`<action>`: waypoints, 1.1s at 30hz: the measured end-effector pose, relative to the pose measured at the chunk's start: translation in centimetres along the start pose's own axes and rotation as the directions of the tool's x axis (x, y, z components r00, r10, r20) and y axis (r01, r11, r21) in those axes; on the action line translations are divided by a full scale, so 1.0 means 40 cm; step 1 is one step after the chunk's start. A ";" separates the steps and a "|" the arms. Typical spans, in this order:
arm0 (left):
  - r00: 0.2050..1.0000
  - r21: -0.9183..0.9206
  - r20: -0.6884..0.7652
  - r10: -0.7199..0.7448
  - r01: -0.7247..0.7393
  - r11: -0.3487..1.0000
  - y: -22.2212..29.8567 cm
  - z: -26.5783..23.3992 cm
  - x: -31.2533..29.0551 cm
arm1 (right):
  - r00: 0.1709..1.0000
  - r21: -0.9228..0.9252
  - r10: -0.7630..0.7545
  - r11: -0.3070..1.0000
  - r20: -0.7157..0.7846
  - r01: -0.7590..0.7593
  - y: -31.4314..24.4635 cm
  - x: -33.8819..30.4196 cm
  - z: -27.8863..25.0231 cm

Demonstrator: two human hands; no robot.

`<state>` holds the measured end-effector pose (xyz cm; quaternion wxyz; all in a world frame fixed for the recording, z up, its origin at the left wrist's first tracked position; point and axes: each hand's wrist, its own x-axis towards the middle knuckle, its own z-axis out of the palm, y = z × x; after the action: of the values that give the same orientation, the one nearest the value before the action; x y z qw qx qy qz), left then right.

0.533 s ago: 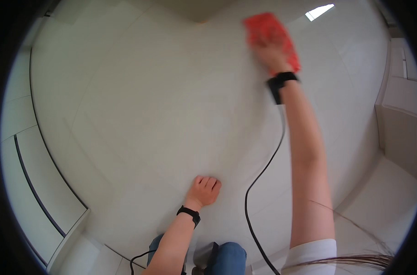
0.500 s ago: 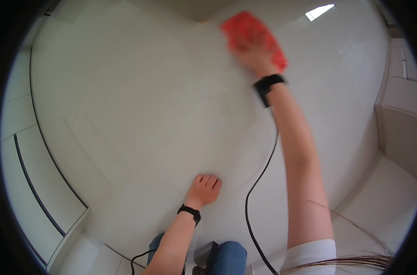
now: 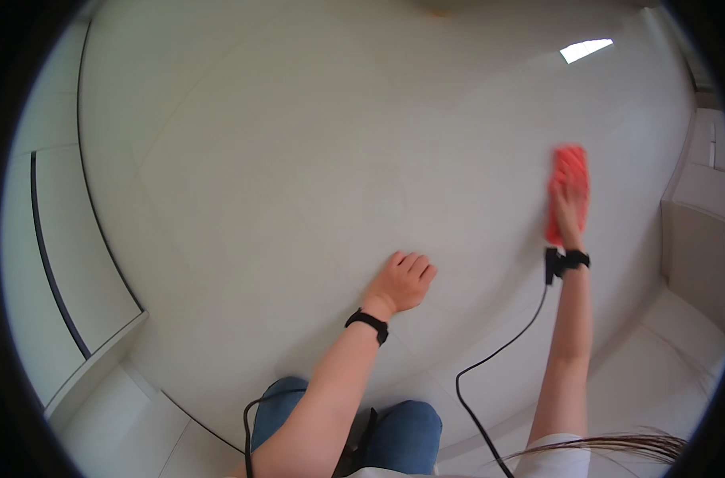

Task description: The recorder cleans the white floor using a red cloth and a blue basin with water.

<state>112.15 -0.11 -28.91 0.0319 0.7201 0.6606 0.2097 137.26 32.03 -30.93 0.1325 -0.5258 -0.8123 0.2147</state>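
A folded red cloth [image 3: 579, 163] lies on the pale glossy floor [image 3: 259, 183] at the right. My right hand [image 3: 569, 203] presses down on it from above, fingers stretched forward along the cloth, the arm nearly straight. The hand is slightly blurred. Nearer to me, left of the cloth and ahead of my knees, my left hand [image 3: 402, 283] leans on the floor with its fingers curled under. Nothing shows in it. Both wrists wear black bands; a small black box sits at the right one.
A black cable [image 3: 461, 390] runs from the right wrist toward me; another [image 3: 247, 422] loops beside my left forearm. White panels [image 3: 67, 231] with dark seams border the left side. Pale furniture [image 3: 697, 247] stands along the right. My knees [image 3: 406, 434] are at the bottom.
My right hand has drawn the red cloth toward me and to the right across the floor. My left hand appears farther forward and to the right, and the whole view has shifted.
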 end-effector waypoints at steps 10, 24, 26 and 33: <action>0.978 -0.261 -0.128 -0.162 0.125 0.957 -0.081 -0.074 0.007 | 0.722 -0.210 0.691 0.700 -0.042 -0.682 -0.025 -0.351 0.001; 0.004 0.024 -0.486 -0.874 1.000 -0.010 -0.263 -0.406 -0.692 | 0.907 -0.236 -0.311 0.894 0.285 0.381 -1.115 -0.349 0.344; -0.060 0.014 -0.471 -0.880 0.997 -0.075 -0.257 -0.404 -0.709 | 0.751 -0.044 -0.482 0.829 0.452 0.558 -1.240 -0.436 0.372; -0.083 -0.028 -0.460 -0.884 0.996 -0.079 -0.252 -0.405 -0.752 | 0.911 -0.154 -0.260 0.934 0.321 0.321 -0.994 -0.202 0.371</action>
<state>95.93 -31.63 -25.27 -0.0600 -0.0305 0.9893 0.1291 102.33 7.44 -24.39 -0.0144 -0.3711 -0.9100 0.1843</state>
